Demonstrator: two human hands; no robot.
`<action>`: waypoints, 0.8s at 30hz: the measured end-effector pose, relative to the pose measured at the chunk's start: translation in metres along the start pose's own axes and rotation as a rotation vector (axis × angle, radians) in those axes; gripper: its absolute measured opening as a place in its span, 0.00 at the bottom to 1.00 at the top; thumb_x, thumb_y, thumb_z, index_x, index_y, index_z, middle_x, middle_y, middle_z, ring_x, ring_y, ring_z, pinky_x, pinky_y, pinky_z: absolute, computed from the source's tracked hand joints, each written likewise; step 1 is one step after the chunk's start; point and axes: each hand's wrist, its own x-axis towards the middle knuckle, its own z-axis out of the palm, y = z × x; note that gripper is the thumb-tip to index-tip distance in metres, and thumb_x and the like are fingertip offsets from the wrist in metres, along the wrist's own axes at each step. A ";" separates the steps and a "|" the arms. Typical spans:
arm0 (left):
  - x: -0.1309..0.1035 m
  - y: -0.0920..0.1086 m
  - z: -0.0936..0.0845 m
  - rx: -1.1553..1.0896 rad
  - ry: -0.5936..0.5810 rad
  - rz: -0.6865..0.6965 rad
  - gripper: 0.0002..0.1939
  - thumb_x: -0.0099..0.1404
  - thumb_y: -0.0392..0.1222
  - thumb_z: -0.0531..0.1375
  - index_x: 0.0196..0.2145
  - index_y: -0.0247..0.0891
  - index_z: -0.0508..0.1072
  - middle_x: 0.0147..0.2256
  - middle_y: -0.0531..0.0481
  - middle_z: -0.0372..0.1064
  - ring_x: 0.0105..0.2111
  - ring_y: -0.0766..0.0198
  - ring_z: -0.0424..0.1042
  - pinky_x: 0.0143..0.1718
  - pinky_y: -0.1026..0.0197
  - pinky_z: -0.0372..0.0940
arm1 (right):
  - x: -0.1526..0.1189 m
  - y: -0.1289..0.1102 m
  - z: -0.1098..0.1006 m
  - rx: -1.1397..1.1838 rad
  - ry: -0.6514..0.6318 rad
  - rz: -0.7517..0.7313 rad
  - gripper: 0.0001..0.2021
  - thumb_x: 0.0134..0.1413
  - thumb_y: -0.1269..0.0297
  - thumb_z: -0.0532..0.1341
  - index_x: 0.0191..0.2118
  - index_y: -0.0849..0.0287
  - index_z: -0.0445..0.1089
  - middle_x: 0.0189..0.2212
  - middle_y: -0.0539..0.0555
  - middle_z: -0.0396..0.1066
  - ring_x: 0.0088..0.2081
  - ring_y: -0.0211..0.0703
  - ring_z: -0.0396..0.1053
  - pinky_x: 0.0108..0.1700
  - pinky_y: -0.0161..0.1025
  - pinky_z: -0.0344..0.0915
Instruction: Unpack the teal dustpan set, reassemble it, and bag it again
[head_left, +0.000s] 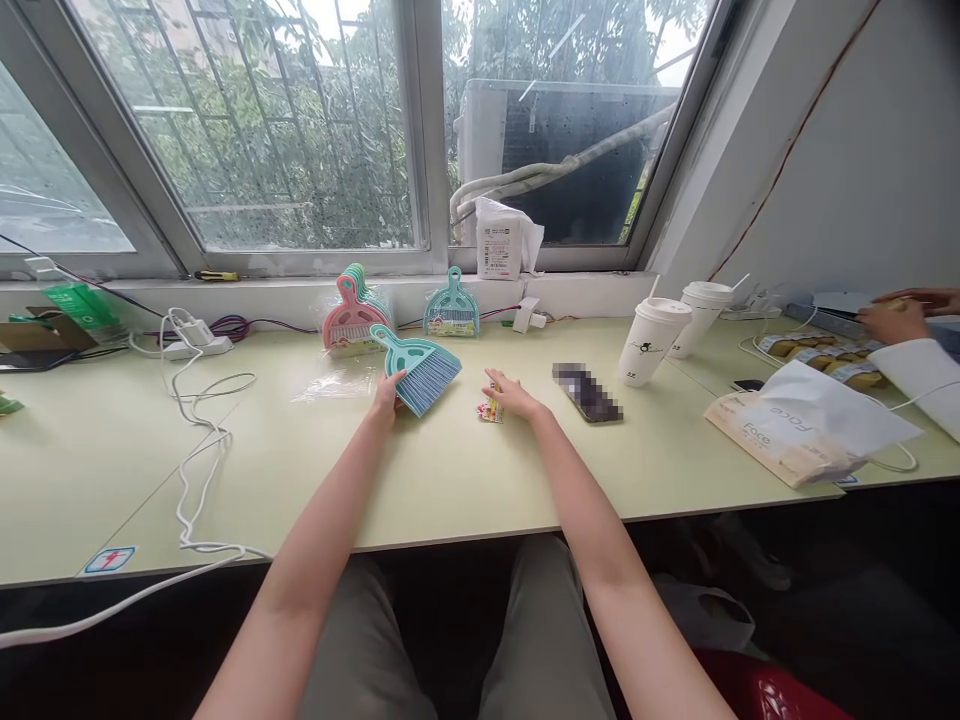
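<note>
While left grip (385,391) clasps brush-and-dustpan (424,378), right grip (514,396), unclenched, touches card (492,412); pack (795,440) reads "Face"

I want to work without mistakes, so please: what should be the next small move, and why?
Probably the right hand should lift the printed card: its fingers are already there, though whether they grip is unclear, and the left hand holds the dustpan and brush alongside.

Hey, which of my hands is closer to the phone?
Right. Your right hand is left of the phone, with bare desk between; your left hand is farther left, holding the dustpan-and-brush set.
</note>
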 end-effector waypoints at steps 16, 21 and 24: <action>-0.026 -0.015 0.031 0.031 -0.212 0.001 0.28 0.53 0.51 0.69 0.49 0.43 0.68 0.45 0.46 0.72 0.42 0.54 0.74 0.38 0.55 0.71 | -0.002 -0.034 -0.003 0.246 0.791 0.183 0.33 0.69 0.46 0.36 0.59 0.59 0.68 0.54 0.63 0.73 0.55 0.53 0.71 0.57 0.47 0.62; -0.046 -0.019 0.050 -0.085 -0.440 0.100 0.30 0.56 0.61 0.67 0.50 0.43 0.68 0.46 0.47 0.72 0.43 0.58 0.73 0.38 0.60 0.70 | -0.009 -0.077 0.029 -0.044 0.558 -0.047 0.31 0.70 0.46 0.36 0.68 0.54 0.56 0.68 0.58 0.56 0.72 0.50 0.44 0.69 0.66 0.26; -0.049 -0.017 0.053 -0.124 -0.408 0.133 0.31 0.55 0.63 0.67 0.50 0.43 0.68 0.46 0.48 0.72 0.44 0.58 0.73 0.38 0.61 0.69 | -0.010 -0.087 0.042 -0.111 0.429 -0.052 0.32 0.70 0.47 0.36 0.72 0.57 0.43 0.72 0.58 0.40 0.74 0.50 0.32 0.66 0.71 0.19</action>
